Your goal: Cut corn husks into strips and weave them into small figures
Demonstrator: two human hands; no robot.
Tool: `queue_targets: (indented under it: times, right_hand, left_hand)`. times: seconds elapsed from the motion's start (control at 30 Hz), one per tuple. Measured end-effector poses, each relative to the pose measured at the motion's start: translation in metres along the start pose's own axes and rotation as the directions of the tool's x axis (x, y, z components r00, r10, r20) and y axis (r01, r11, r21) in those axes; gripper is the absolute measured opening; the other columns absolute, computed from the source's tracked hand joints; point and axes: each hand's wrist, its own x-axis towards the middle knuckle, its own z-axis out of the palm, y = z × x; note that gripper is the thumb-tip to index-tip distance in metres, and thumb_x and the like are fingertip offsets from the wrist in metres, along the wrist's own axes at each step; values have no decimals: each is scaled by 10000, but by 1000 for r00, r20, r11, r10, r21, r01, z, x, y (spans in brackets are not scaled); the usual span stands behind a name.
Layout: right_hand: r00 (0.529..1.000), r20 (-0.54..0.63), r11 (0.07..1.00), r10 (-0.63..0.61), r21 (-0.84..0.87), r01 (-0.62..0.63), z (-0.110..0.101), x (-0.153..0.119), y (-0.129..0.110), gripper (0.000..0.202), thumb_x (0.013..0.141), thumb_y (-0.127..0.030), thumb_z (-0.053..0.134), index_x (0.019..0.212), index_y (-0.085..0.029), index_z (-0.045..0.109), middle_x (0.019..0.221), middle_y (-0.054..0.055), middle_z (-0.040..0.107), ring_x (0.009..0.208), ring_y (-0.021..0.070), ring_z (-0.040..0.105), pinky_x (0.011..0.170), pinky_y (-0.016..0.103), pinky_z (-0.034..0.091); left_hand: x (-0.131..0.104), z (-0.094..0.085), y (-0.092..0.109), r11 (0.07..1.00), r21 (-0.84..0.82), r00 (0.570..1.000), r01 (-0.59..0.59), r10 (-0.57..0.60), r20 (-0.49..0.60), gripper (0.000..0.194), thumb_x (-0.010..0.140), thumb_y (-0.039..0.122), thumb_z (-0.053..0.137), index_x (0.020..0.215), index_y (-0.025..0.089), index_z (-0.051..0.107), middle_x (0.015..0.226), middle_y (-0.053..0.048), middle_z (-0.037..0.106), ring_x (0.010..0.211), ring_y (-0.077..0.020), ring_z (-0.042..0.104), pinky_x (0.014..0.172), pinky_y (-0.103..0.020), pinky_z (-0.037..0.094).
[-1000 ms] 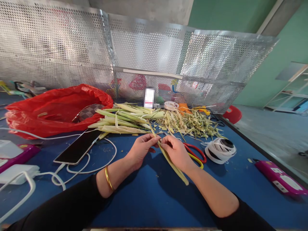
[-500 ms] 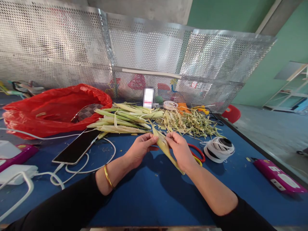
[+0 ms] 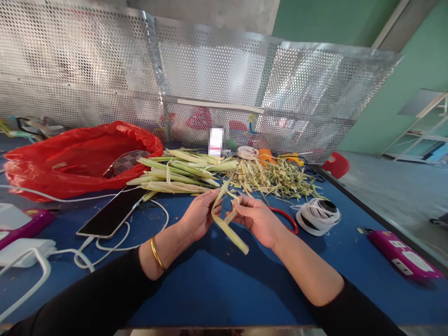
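Between my hands a pale yellow-green corn husk (image 3: 229,232) is partly split, its thick end hanging down over the blue table (image 3: 210,294). My left hand (image 3: 199,215) is closed on its left side near the top. A peeled strip is pinched in my right hand (image 3: 258,220), by the thumb and fingers. Just beyond lies a pile of long green-white husks (image 3: 178,175). To its right is a heap of dry, shredded husk bits (image 3: 280,177). Scissors with a red handle (image 3: 289,219) lie partly hidden behind my right hand.
A spool of white cord (image 3: 318,217) stands at right, near a purple power strip (image 3: 404,254). At left are a red plastic bag (image 3: 80,158), a phone (image 3: 114,212) and white cables (image 3: 133,249). A perforated metal screen (image 3: 213,60) backs the table.
The husk has been split, with a strip pulled apart toward my right hand. Its lower end has swung left, and my hands have moved slightly apart.
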Motion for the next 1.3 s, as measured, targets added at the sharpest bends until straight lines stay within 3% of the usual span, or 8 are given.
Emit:
queue_targets:
  times: [0.13,0.47,0.7,0.8,0.9,1.03,1.13,1.3]
  right_hand:
    - [992,-111,988,-63,131,77,-2,3,-2,207,658,-261,787,715,-154,620,642,-29,567,590,89,551,608,229,457]
    - [905,-371,960,-207,100,260,-14,7,-17,225,610,-268,748,631,-165,550,551,-73,363,436,44,265,410,212,223]
    - [797,-488,934,-356,-215,286,-26,6,-28,242,663,-395,712,641,-185,593,583,-36,474,484,84,369,463,247,287]
    - [850,-384,898,-361,-389,206,-22,5,-21,265,685,-404,709,617,-163,624,568,-25,513,496,80,381,488,248,288]
    - [919,-258,900,-300,-396,182,-24,7,-17,271,702,-392,707,612,-148,628,518,-31,508,440,63,352,465,244,273]
    - [886,-352,934,-301,-298,199,-29,13,-14,262,706,-409,708,781,-169,637,768,31,679,566,116,589,554,254,434]
    - [889,-354,916,-290,-371,151,-19,13,-6,365,712,-431,707,976,-193,621,961,58,701,695,156,674,631,277,496]
    - [998,-64,860,-29,-511,-8,19,2,20,353,733,-460,679,918,-161,641,787,27,691,544,121,645,537,233,452]
  left_hand:
    - [0,1,1,999,36,1000,-2,3,-24,255,850,179,554,618,148,453,483,74,354,350,-3,251,336,-107,192]
    - [3,-5,8,984,148,994,103,-94,-62,247,851,220,534,641,166,415,499,76,375,312,9,219,326,-115,124]
    - [8,-11,22,997,59,969,57,-42,-242,232,911,201,448,685,168,405,491,94,344,295,2,239,305,-112,158]
    - [7,-12,25,999,9,972,47,-44,-232,251,926,195,419,678,164,398,499,92,349,298,1,256,300,-118,179]
    - [5,-13,25,998,-52,984,44,-52,-168,264,933,183,403,669,160,401,504,87,351,302,-2,267,296,-126,190]
    - [3,-10,24,993,-109,991,51,-64,-114,298,945,200,388,649,164,393,503,87,335,306,-6,254,299,-137,200]
    - [0,-5,23,993,-121,994,-6,-8,-109,288,943,208,405,658,172,393,507,87,330,319,-13,246,309,-141,203]
    - [-4,3,14,981,-154,992,-121,115,-46,236,881,257,551,697,177,426,539,78,367,391,-30,326,373,-140,285]
